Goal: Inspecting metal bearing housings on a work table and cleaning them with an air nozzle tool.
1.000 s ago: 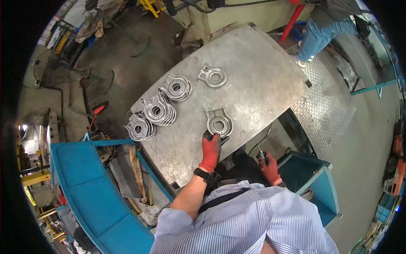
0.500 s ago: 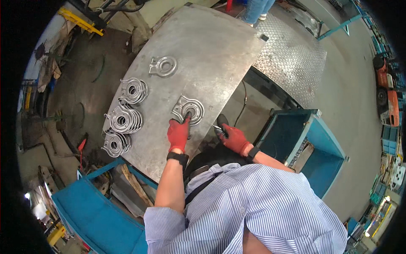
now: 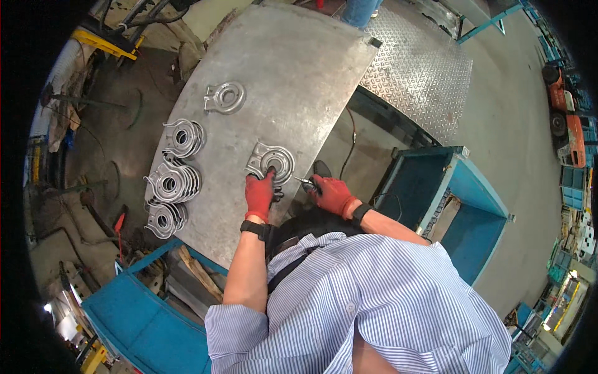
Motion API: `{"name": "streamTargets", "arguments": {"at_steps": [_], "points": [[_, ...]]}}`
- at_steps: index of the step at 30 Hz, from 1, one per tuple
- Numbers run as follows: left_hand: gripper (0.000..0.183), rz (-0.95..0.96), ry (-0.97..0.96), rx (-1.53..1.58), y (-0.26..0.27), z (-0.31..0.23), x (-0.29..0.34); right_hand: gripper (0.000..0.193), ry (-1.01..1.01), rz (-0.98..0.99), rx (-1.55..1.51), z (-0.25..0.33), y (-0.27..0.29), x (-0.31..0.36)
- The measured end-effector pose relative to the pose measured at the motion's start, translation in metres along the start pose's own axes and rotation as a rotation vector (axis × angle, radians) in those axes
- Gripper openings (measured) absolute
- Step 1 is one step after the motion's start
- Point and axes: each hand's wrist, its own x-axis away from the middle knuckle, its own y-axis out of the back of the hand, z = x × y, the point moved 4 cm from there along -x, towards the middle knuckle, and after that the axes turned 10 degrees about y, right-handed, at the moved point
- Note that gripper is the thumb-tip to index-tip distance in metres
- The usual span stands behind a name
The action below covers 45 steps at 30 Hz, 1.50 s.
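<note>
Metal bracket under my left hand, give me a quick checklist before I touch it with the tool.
1. Left hand on the metal bracket, pressing its near edge: ok.
2. Bracket lying flat on the steel table: ok.
3. Right hand gripping the small tool: ok; tip beside the bracket, contact cannot tell.
4. Both hands in red gloves: ok.
5. Tool's cable hanging off the table edge, free of snags: cannot tell.
6. Stacked brackets at the left, apart from the work: ok.
</note>
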Motion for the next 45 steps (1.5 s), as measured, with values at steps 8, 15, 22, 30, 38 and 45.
{"name": "streamTargets", "arguments": {"at_steps": [8, 15, 22, 30, 38, 45], "points": [[0.058, 0.196, 0.079, 0.236, -0.003, -0.005, 0.001, 0.035, -0.026, -0.065, 0.025, -0.002, -0.008, -0.012], [0.051, 0.195, 0.073, 0.241, -0.003, 0.001, -0.007, 0.037, -0.050, -0.032, 0.033, 0.000, -0.009, -0.010], [0.026, 0.139, -0.043, 0.341, -0.009, 0.007, -0.015, 0.035, -0.050, -0.030, 0.009, 0.010, -0.007, -0.010], [0.045, 0.154, 0.051, 0.177, 0.001, -0.007, -0.002, 0.032, -0.057, -0.108, -0.014, 0.008, -0.017, -0.007], [0.042, 0.145, 0.033, 0.193, -0.006, 0.005, -0.011, 0.031, -0.018, -0.129, -0.014, 0.006, -0.023, -0.004], [0.031, 0.031, -0.155, 0.117, -0.006, 0.006, -0.015, 0.029, -0.076, -0.155, -0.012, 0.007, -0.027, -0.004]]}}
